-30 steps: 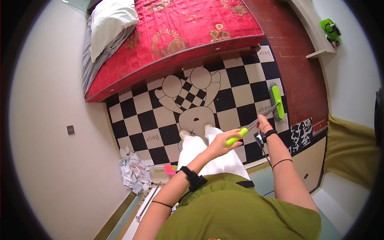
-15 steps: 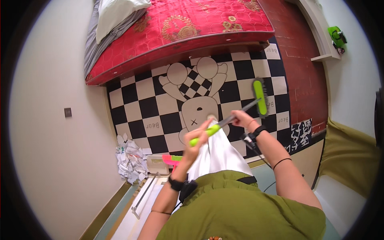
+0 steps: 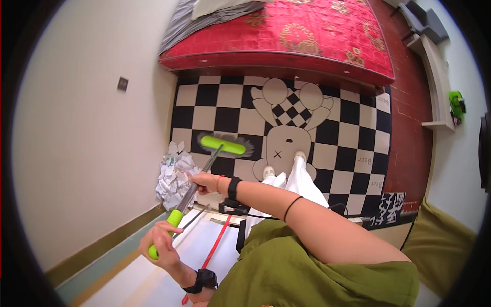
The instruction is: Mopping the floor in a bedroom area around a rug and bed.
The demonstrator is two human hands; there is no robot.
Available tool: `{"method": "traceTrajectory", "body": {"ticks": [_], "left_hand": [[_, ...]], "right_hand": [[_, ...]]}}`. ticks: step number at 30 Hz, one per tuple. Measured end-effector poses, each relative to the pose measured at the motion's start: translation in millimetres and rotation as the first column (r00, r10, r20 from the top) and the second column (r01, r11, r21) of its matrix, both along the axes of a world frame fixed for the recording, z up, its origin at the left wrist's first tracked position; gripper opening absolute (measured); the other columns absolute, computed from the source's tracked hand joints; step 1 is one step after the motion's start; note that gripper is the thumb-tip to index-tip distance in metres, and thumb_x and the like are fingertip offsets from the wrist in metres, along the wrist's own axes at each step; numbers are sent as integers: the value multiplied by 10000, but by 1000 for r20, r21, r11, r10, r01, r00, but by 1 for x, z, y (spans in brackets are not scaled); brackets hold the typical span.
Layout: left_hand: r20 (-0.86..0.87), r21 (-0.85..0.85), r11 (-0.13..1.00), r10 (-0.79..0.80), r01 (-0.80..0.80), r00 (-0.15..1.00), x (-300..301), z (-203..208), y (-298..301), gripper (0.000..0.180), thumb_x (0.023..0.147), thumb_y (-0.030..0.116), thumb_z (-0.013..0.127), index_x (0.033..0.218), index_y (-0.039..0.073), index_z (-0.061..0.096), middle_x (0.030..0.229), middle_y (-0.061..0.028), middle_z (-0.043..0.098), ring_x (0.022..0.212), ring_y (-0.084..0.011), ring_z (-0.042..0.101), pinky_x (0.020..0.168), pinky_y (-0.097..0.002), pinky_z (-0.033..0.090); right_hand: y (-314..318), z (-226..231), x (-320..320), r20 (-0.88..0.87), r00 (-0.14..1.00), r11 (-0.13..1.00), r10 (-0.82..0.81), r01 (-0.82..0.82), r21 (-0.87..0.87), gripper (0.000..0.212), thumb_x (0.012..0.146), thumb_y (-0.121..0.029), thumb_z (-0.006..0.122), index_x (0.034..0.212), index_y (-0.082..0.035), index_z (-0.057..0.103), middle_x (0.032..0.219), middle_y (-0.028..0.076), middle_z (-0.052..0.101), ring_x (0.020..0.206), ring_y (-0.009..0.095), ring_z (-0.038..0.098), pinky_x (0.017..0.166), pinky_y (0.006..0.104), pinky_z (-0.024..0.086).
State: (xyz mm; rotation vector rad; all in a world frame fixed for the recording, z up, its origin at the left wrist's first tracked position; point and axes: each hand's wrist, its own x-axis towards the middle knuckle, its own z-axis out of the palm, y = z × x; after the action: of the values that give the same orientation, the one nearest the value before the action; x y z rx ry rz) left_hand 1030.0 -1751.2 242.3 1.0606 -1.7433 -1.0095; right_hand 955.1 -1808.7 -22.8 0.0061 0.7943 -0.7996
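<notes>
A broom [image 3: 223,145] with a lime-green head and grey bristles rests on the checkered rug, its head left of the bear figure. My left hand [image 3: 161,243] is closed around the green grip at the top of its handle. Lower down, my right hand [image 3: 205,182] grips the grey metal shaft, with the right arm reaching across my body. Just left of the shaft lies a heap of torn white paper [image 3: 176,176] against the wall.
The black-and-white rug [image 3: 345,153] lies under my feet, below a bed with a red mattress [image 3: 286,64]. A long red stick [image 3: 220,243] is beside my left forearm. At the right stand a white shelf [image 3: 434,82] and an olive cloth [image 3: 437,245].
Both hands have swung the broom from the right side of the rug to the left, beside the paper heap. My view has shifted, so the bed and rug appear further right.
</notes>
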Motion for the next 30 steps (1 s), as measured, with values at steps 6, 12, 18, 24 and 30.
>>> {"method": "traceTrajectory", "body": {"ticks": [6,12,18,24,30], "left_hand": [[104,-245,965,-73,97,992,16,20,11,331,799,109,504,487,33,422,462,-61,531,390,-168,499,446,-279,394],[-173,-503,845,-304,182,937,40,51,9,325,868,152,411,549,113,366,372,11,436,304,-87,401,376,-208,323],[-479,-145,912,-404,384,779,16,8,-12,319,846,104,418,538,91,334,389,4,399,360,-133,506,359,-238,359],[-500,208,700,-524,683,690,-69,-106,13,252,853,115,477,617,31,451,592,-58,528,714,-272,635,671,-392,483],[-299,439,265,-858,859,418,-193,-185,122,152,854,148,568,843,-1,598,1026,-111,608,1050,-257,556,875,-344,425]], "right_hand": [[-8,32,69,188,976,994,110,-103,-46,191,758,-153,572,632,-102,438,527,-14,354,421,82,314,381,245,294],[29,91,58,180,983,999,-35,29,36,188,780,-152,564,646,-94,446,529,-15,373,401,75,297,362,238,239],[91,58,-39,-165,904,862,-394,425,275,188,792,-146,541,668,-67,425,537,13,379,396,93,312,347,264,237],[212,-34,-173,-556,627,650,-545,735,192,239,790,-200,519,632,-38,443,474,44,394,358,153,379,322,320,307],[388,-97,-299,-777,386,387,-497,900,200,170,786,-184,461,727,-24,456,558,69,407,400,156,386,327,302,288]]}}
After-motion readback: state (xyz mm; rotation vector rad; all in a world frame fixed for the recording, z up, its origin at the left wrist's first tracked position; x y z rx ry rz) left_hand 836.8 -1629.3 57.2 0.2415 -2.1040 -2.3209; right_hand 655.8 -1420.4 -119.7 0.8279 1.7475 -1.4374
